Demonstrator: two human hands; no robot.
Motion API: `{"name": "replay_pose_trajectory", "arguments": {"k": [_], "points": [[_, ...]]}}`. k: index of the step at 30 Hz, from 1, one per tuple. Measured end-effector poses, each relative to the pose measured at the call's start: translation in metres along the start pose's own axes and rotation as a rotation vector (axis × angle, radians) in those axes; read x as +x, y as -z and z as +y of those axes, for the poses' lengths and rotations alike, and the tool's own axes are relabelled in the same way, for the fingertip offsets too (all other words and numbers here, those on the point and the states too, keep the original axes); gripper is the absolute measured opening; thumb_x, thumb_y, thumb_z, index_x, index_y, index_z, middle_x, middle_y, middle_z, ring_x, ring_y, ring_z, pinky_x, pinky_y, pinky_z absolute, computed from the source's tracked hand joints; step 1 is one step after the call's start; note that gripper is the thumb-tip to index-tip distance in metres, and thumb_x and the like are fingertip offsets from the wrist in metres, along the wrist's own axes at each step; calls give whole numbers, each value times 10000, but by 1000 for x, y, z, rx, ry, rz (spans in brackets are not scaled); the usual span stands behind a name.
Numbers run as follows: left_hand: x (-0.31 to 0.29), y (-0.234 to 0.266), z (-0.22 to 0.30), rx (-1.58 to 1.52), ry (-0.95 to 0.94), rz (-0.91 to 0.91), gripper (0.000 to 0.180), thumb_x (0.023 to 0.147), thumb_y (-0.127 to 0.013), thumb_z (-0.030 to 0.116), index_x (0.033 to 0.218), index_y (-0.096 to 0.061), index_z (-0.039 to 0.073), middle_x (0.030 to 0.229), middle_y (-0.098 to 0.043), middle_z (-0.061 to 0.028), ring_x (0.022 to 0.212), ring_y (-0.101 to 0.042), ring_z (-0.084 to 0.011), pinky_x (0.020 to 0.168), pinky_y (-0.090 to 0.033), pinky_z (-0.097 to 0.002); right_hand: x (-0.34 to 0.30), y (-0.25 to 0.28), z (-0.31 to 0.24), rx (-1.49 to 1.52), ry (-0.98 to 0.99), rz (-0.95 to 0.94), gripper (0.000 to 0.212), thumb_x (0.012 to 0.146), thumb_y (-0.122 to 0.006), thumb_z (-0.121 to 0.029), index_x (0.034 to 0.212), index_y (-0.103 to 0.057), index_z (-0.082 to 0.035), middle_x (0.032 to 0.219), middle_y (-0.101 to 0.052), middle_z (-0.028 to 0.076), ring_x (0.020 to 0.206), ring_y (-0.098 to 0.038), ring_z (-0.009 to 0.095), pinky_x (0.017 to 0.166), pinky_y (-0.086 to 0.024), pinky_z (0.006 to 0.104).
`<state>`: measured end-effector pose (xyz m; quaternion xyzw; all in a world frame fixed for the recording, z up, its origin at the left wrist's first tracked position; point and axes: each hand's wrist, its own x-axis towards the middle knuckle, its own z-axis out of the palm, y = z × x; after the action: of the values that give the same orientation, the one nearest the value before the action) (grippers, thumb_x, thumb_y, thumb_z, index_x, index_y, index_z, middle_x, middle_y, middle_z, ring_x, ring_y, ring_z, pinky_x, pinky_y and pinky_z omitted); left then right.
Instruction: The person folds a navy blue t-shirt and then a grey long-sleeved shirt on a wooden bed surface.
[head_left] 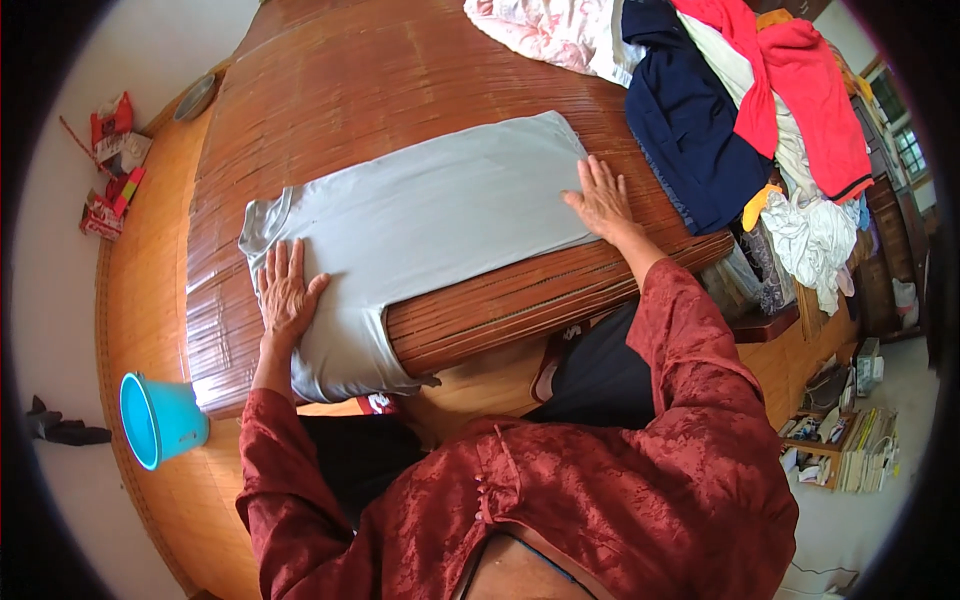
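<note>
A grey T-shirt (440,190) lies spread sideways on a brown slatted mat (330,110), its collar toward the left and its hem toward the right. One sleeve hangs over the mat's near edge. My left hand (287,293) rests flat on the shirt below the collar, fingers apart. Near the hem, my right hand (600,200) lies with spread fingers, partly on the grey cloth and partly on the mat beside it. Neither hand grips anything.
A heap of clothes with a navy garment (685,130) and a red garment (810,100) lies at the far right. On the wooden floor at left stands a turquoise bucket (165,420). Red packages (112,120) sit by the left wall. Stacked books (868,450) are at lower right.
</note>
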<state>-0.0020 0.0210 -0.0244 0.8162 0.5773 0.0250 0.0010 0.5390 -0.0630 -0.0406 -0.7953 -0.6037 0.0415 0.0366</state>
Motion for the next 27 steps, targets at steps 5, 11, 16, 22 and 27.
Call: {"name": "replay_pose_trajectory", "arguments": {"k": [5,11,16,22,27], "points": [[-4,0,0,26,-17,39,828,928,-474,645,1554,-308,130,1609,-259,-194,1496,-201,-379,1201,-137,-533,-2,4,3,14,-25,4,868,955,-399,-637,1575,-193,-65,1649,-127,171,1527,-90,336,1222,-59,551],[-3,-5,38,-90,-52,19,897,921,-428,715,1562,-279,106,1609,-248,-215,1511,-166,-376,1208,-98,-558,2,15,-72,-98,64,29,810,953,-441,-606,1536,-299,-62,1625,-202,181,1507,-148,350,1187,-61,620],[-22,3,132,-167,-305,-35,952,881,-447,753,1557,-285,103,1611,-251,-195,1498,-182,-403,1201,-112,-572,-49,-26,-212,155,479,187,780,939,-531,-533,1497,-332,-27,1570,-284,202,1470,-225,373,1179,-132,615],[-37,-6,131,-99,-237,1,912,879,-453,743,1552,-319,142,1619,-255,-160,1509,-176,-366,1197,-109,-577,-60,-24,-201,110,457,49,816,956,-472,-578,1539,-276,-42,1618,-192,200,1506,-139,385,1211,-77,587],[-41,-1,126,-94,-218,13,909,875,-458,742,1551,-325,148,1616,-264,-156,1509,-180,-357,1200,-106,-571,-53,-7,-114,-24,224,-29,836,964,-369,-624,1558,-232,-52,1633,-153,188,1519,-83,356,1215,-42,564]]}}
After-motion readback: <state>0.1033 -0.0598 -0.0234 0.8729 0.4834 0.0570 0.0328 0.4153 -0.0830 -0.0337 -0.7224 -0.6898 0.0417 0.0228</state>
